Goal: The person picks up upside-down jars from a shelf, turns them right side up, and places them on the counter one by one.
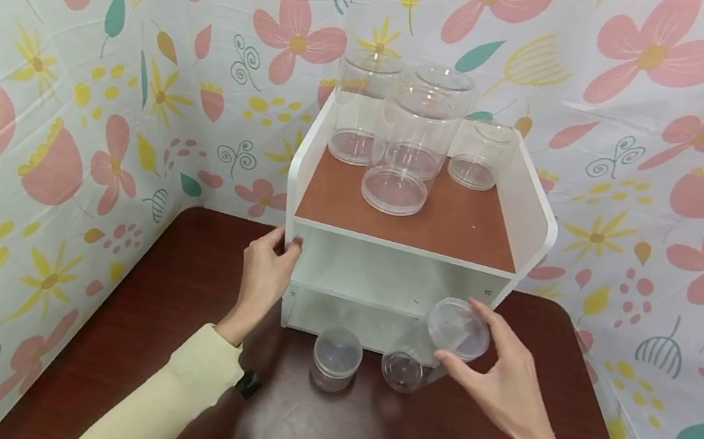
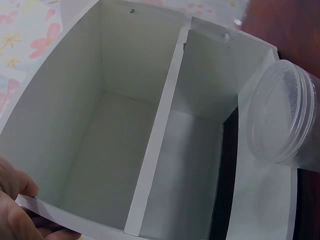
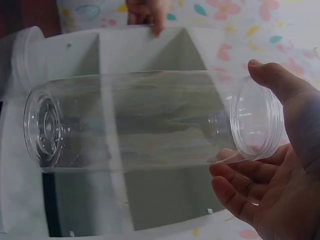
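Note:
A white shelf unit with a brown top stands on a dark wooden table. My left hand grips the unit's left front edge; in the left wrist view the left hand shows at that edge, beside the two bare compartments of the shelf unit. My right hand holds a tall clear jar by its top end, tilted in front of the lower shelf. In the right wrist view the tall clear jar lies sideways, with the thumb and fingers of my right hand round its rim.
A small lidded clear jar stands on the table before the unit; this small jar also shows in the left wrist view. Several clear jars and a loose round lid stand on the brown top. Floral cloth walls close in three sides.

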{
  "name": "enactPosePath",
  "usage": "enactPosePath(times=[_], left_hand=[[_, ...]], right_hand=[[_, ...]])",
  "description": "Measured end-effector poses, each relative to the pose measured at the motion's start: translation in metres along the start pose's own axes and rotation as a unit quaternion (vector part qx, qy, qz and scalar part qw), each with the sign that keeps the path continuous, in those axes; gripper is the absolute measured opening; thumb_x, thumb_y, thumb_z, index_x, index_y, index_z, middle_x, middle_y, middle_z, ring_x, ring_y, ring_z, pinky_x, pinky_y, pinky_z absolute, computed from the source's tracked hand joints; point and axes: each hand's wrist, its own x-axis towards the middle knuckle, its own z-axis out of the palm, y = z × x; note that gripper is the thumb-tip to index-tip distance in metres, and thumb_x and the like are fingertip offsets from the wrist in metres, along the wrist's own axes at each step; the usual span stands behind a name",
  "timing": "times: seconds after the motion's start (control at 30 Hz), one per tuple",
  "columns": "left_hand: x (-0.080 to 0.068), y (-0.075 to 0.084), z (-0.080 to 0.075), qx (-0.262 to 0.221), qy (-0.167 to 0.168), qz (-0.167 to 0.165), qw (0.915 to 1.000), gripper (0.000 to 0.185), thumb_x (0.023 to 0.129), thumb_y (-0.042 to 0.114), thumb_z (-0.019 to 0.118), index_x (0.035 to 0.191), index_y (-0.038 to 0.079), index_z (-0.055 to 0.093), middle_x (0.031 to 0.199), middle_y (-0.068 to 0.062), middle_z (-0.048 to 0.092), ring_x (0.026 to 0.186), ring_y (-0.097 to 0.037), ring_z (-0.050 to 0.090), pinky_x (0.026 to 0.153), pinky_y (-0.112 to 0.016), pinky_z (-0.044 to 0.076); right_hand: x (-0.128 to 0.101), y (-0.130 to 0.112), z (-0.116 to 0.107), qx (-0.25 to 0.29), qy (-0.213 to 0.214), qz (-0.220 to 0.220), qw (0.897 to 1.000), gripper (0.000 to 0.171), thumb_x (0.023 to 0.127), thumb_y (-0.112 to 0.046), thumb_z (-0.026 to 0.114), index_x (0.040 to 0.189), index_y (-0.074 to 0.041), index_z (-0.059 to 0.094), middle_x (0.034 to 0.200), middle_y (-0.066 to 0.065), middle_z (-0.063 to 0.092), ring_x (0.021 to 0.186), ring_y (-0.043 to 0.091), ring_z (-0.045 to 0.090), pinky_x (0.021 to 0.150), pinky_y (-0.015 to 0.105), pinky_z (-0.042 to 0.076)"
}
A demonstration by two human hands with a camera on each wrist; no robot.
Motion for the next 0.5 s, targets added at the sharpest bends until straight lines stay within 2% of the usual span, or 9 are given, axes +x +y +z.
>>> enactPosePath(times=[0.17, 0.37, 0.43, 0.5], left_hand=[[0.000, -0.001, -0.001, 0.001, 0.002, 0.003, 1.0000, 0.021, 0.101, 0.017, 0.064, 0.110, 0.002, 0.076, 0.074, -0.007, 0.064, 0.063, -0.018, 0.052, 0.054, -0.031, 0.039], [0.001, -0.002, 0.000, -0.002, 0.001, 0.004, 1.0000, 0.020, 0.101, 0.016, 0.064, 0.110, 0.004, 0.076, 0.076, -0.006, 0.066, 0.063, -0.017, 0.053, 0.054, -0.030, 0.040], [0.001, -0.002, 0.000, -0.003, 0.001, 0.005, 1.0000, 0.019, 0.101, 0.016, 0.064, 0.110, 0.005, 0.076, 0.076, -0.006, 0.066, 0.064, -0.017, 0.053, 0.054, -0.030, 0.040], [0.001, -0.002, 0.000, -0.004, 0.002, 0.005, 1.0000, 0.018, 0.101, 0.016, 0.065, 0.111, 0.007, 0.076, 0.077, -0.006, 0.067, 0.064, -0.017, 0.054, 0.054, -0.030, 0.041]], right_hand=[[-0.002, 0.006, 0.016, -0.009, -0.023, 0.016, 1.000, 0.082, 0.071, -0.016, 0.095, 0.143, -0.003, 0.057, 0.132, 0.015, 0.065, 0.116, 0.029, 0.061, 0.099, 0.008, 0.031], [-0.004, 0.011, 0.033, -0.008, -0.040, 0.022, 0.999, 0.081, 0.073, -0.019, 0.094, 0.143, -0.002, 0.057, 0.134, 0.016, 0.064, 0.117, 0.030, 0.062, 0.097, 0.009, 0.033], [-0.005, 0.013, 0.038, -0.011, -0.042, 0.020, 0.999, 0.080, 0.073, -0.020, 0.094, 0.142, -0.002, 0.057, 0.134, 0.016, 0.064, 0.113, 0.030, 0.063, 0.094, 0.013, 0.038], [-0.005, 0.015, 0.045, -0.016, -0.045, 0.016, 0.999, 0.080, 0.074, -0.022, 0.094, 0.142, -0.002, 0.057, 0.133, 0.016, 0.065, 0.110, 0.030, 0.064, 0.090, 0.022, 0.045]])
